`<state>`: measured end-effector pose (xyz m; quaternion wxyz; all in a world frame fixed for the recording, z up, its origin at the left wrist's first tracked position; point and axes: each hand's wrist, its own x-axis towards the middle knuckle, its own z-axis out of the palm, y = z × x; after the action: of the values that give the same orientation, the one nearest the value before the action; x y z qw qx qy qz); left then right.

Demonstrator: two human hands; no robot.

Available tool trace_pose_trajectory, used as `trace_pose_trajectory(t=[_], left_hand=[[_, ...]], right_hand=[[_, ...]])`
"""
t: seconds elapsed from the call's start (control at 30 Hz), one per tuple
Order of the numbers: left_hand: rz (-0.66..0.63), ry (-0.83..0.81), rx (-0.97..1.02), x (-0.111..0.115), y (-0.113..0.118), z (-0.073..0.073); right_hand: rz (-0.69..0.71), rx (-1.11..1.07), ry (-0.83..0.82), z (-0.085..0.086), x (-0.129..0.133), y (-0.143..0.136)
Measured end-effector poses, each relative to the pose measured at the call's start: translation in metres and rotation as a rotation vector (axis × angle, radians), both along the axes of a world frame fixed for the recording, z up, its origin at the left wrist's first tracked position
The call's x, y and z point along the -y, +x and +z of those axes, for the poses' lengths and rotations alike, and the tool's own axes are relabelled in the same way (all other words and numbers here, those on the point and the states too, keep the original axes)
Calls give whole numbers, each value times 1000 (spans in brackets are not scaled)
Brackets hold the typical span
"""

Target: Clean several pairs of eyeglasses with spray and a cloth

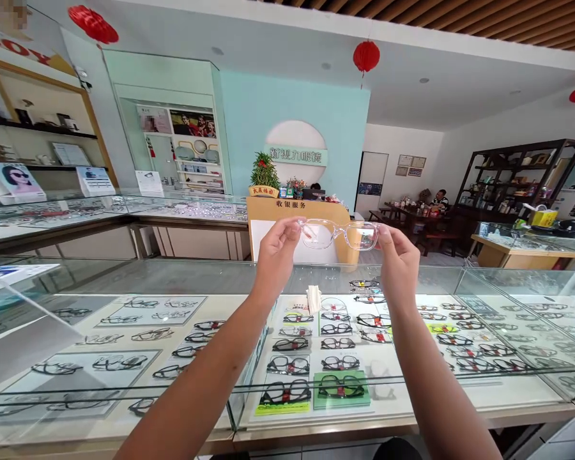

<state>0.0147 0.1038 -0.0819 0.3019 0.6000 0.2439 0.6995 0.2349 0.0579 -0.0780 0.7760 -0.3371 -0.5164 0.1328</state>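
A pair of clear-framed eyeglasses [338,231] is held up at arm's length above the glass display case [326,276]. My left hand [278,250] pinches the frame at its left end, thumb and fingers closed. At the opposite end, my right hand [398,257] grips the other side the same way. The lenses face me, and the counter behind shows through them. Below my hands, a crumpled white cloth [314,299] sits on the case's glass top. Rows of eyeglasses [339,384] lie inside the case, several with red tags.
A wooden cashier counter [297,207] with a potted plant [264,171] stands ahead. More glass cases [186,207] run along the left. A white sign stand [23,345] is near my left arm. At the far right, a person [439,200] is by a dark table.
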Motion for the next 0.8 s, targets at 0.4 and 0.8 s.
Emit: trace_pose_trajectory(t=[0.4, 0.8], left_hand=[[-31, -356, -50, -107, -1, -137], [-147, -630, 93, -126, -1, -195]], right_hand=[[328, -193, -490, -111, -104, 13], [413, -212, -675, -172, -142, 8]])
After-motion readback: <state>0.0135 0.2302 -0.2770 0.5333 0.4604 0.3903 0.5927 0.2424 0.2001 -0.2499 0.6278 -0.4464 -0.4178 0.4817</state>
